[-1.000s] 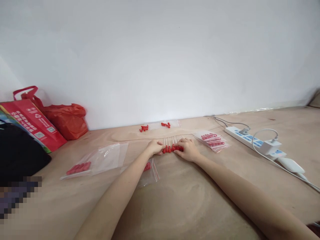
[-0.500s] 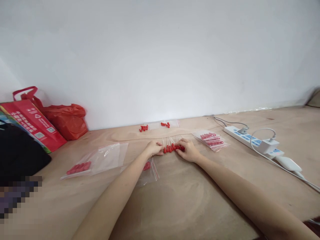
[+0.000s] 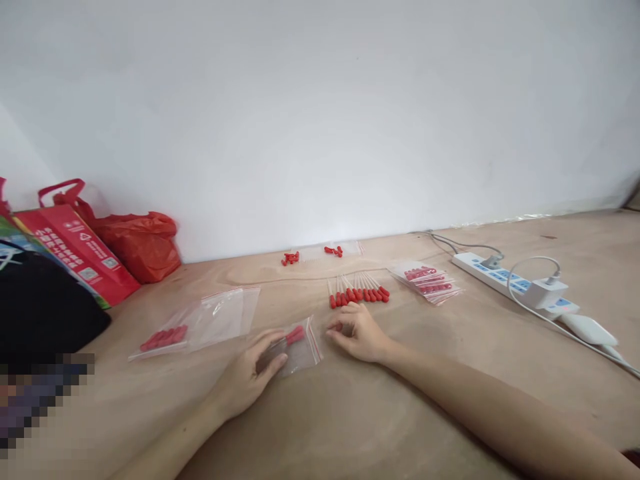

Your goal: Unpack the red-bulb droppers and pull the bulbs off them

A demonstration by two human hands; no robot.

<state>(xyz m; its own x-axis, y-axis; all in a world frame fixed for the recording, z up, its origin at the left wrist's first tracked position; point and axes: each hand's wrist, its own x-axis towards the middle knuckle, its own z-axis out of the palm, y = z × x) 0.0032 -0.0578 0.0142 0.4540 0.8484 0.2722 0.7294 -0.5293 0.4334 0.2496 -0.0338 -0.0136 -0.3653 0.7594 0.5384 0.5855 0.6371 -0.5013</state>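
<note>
My left hand (image 3: 253, 372) lies at the left edge of a small clear zip bag (image 3: 304, 360) that has red pieces (image 3: 295, 335) in it. Its thumb and fingers are apart, with the fingertips touching the bag. To the right of that bag, my right hand (image 3: 359, 333) hovers low over the table, fingers loosely curled and nothing visible in them. Just beyond it, a row of thin white sticks with red tips (image 3: 359, 293) lies side by side, tips towards me.
Flat zip bags (image 3: 225, 313) lie at left, one with red pieces (image 3: 165, 337). A stack of filled bags (image 3: 430, 283) sits right, beside a power strip (image 3: 493, 275) with plugs and cables. Loose red pieces (image 3: 290, 258) lie near the wall. Red bags (image 3: 145, 247) stand far left.
Both hands have left the row of red-tipped sticks, which now lies uncovered and spread out. My left hand moved down and left to the small zip bag; my right hand came nearer to me.
</note>
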